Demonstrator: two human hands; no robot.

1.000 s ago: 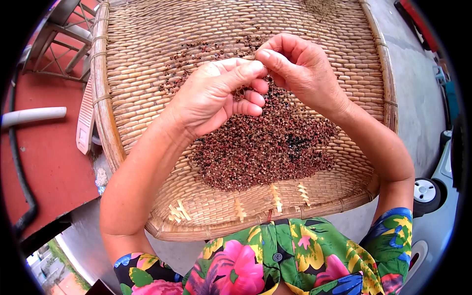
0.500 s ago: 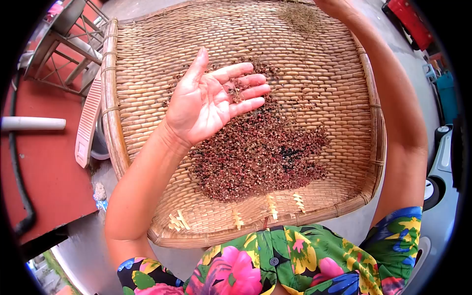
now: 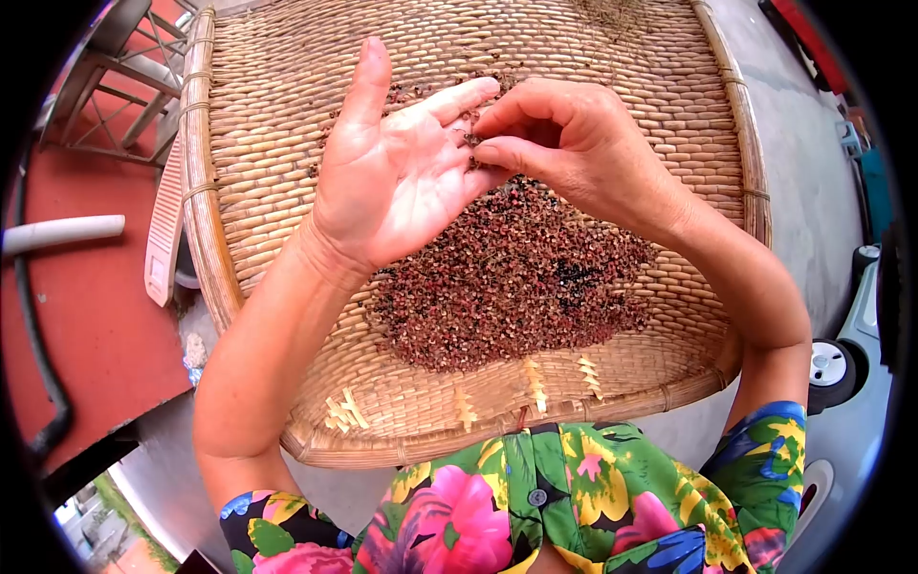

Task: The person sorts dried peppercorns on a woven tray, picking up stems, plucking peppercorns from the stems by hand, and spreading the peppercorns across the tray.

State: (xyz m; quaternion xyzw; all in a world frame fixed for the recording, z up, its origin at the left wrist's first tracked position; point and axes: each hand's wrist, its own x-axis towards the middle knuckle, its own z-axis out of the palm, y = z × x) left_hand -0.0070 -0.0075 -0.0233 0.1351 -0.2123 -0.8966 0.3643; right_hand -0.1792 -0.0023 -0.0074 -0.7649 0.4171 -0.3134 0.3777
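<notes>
Woven cane makes up the broad tray (image 3: 273, 182) in front of you, its raised rim bound at intervals. On it lies the pile of dried husks and seeds (image 3: 507, 297), reddish brown, spread across the middle and nearer your end, with a darker patch of black seeds (image 3: 577, 277) on its right side. More loose bits lie scattered beyond the pile, partly hidden behind your hands.

Your left hand (image 3: 392, 182) is open above the tray, palm up, thumb raised and fingers reaching toward the right. A few small dark bits (image 3: 470, 140) sit at its fingers. Your right hand (image 3: 497, 142) meets those fingers, its thumb and forefinger bent toward each other right at the bits; you cannot tell whether they grip one.

Pale strips (image 3: 535, 386) are laced through the weave near your edge. Thin dry stems (image 3: 617, 13) lie at the far right of the tray. Your flowered shirt (image 3: 459, 517) shows just below the near rim.
</notes>
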